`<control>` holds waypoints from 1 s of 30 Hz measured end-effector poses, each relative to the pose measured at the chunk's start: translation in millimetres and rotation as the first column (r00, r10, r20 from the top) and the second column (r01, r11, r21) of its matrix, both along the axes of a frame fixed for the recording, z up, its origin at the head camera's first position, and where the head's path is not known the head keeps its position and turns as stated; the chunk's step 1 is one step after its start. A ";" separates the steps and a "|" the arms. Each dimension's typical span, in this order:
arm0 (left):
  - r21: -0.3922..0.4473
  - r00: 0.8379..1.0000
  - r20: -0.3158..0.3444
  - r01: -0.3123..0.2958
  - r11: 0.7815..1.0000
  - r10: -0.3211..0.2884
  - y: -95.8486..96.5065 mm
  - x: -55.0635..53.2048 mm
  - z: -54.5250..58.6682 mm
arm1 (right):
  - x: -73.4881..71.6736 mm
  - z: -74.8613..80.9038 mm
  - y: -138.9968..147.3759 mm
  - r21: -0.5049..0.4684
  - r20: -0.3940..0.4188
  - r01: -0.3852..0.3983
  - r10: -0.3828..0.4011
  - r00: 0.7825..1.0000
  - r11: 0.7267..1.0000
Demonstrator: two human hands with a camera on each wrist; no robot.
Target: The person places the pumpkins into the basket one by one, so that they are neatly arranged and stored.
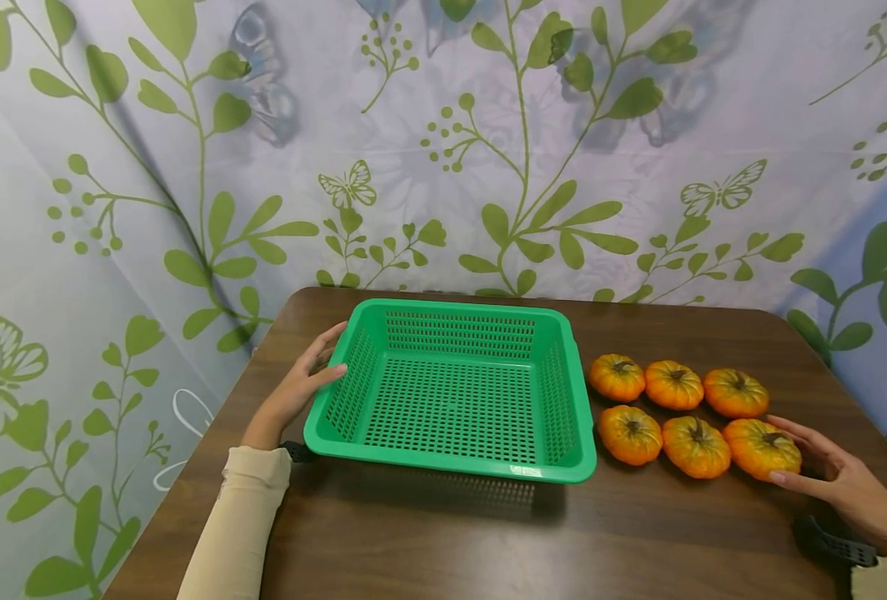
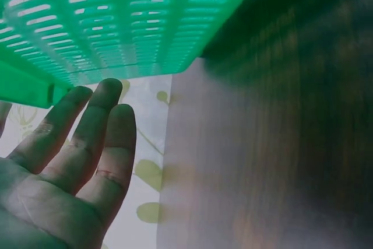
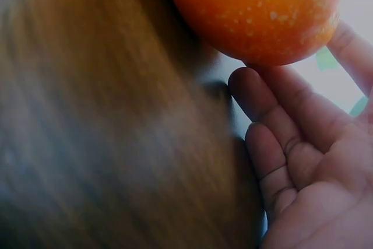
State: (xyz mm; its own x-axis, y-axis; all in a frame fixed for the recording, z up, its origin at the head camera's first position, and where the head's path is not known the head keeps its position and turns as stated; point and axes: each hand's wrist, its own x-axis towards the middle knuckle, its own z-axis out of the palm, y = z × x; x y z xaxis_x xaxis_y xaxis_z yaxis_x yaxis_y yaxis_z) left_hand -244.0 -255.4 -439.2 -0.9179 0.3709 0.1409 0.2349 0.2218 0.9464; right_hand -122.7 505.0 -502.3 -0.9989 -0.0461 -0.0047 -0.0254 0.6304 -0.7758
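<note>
A green plastic basket with slotted walls stands on the table, nothing in it. At its left side my left hand holds the rim, thumb over the edge and fingers along the outside. The left wrist view shows those fingers beside the slotted wall. To the right of the basket, several small orange pumpkins sit in two rows. My right hand grips the front-row pumpkin at the far right, thumb in front and fingers behind. In the right wrist view, this pumpkin's underside shows against the fingers.
The brown wooden table extends in front of the basket and pumpkins. Behind it hangs a pale cloth printed with green leaves and butterflies. The back row of pumpkins lies close behind the front row.
</note>
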 end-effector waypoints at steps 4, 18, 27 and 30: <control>-0.003 1.000 0.003 -0.008 1.000 0.008 3.0 -2.6 -0.3 | 0.2 -0.3 0.5 0.014 0.011 0.010 -0.010 1.000 1.000; 0.021 0.999 0.011 0.040 0.999 -0.040 8.9 -7.1 -0.9 | 1.4 0.7 -3.0 -0.037 -0.030 0.011 -0.012 0.999 0.999; 0.110 0.993 0.066 0.087 0.990 -0.095 10.9 -7.5 -2.1 | 2.5 3.1 -1.3 -0.099 -0.084 -0.008 0.000 0.997 0.995; 0.114 0.992 0.073 0.092 0.989 -0.101 11.9 -7.7 -2.5 | 3.8 7.2 -0.8 -0.087 -0.089 -0.006 -0.002 0.996 0.996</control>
